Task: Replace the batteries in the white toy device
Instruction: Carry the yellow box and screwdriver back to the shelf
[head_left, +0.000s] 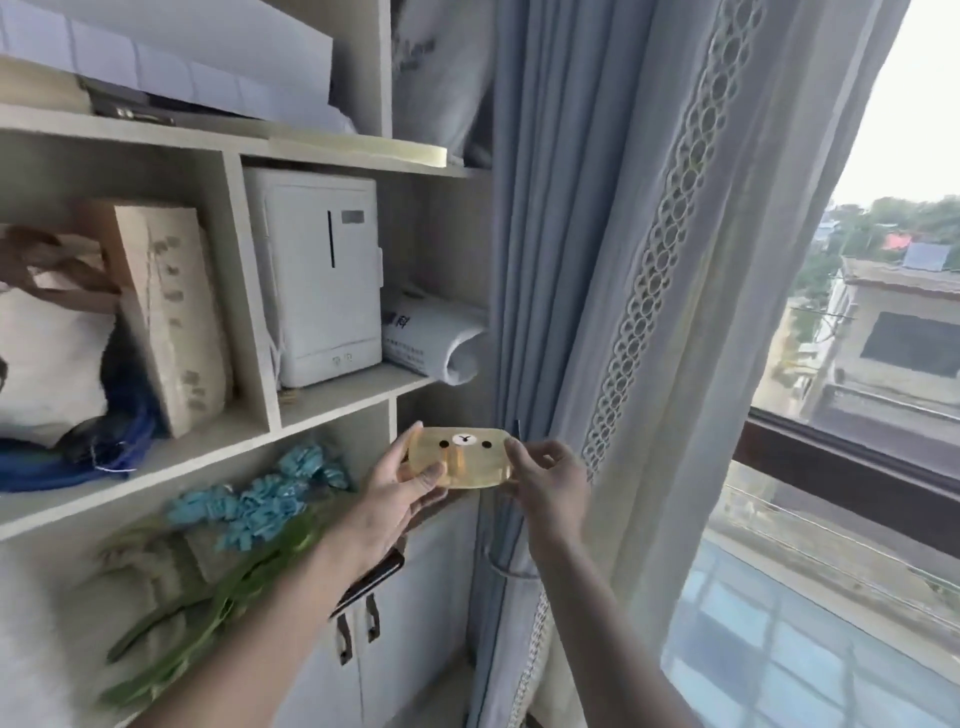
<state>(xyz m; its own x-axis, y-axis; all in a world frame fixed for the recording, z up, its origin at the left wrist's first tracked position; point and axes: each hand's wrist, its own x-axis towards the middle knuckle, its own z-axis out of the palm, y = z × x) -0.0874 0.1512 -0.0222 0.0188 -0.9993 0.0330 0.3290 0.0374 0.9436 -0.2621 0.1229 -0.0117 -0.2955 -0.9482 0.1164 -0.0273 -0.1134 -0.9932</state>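
Observation:
Both my hands hold a small translucent yellowish box with a bear face printed on it: two black dots and a white muzzle. It is in front of the lower shelf, near the curtain. My left hand grips its left end, thumb on the front. My right hand pinches its right end. What is inside the box is too blurred to make out. I cannot pick out a white toy device with certainty in this view.
A pale shelf unit fills the left, holding a white appliance, a paper bag, a canvas bag and blue artificial flowers. Cabinet doors lie below. A blue curtain and a window are on the right.

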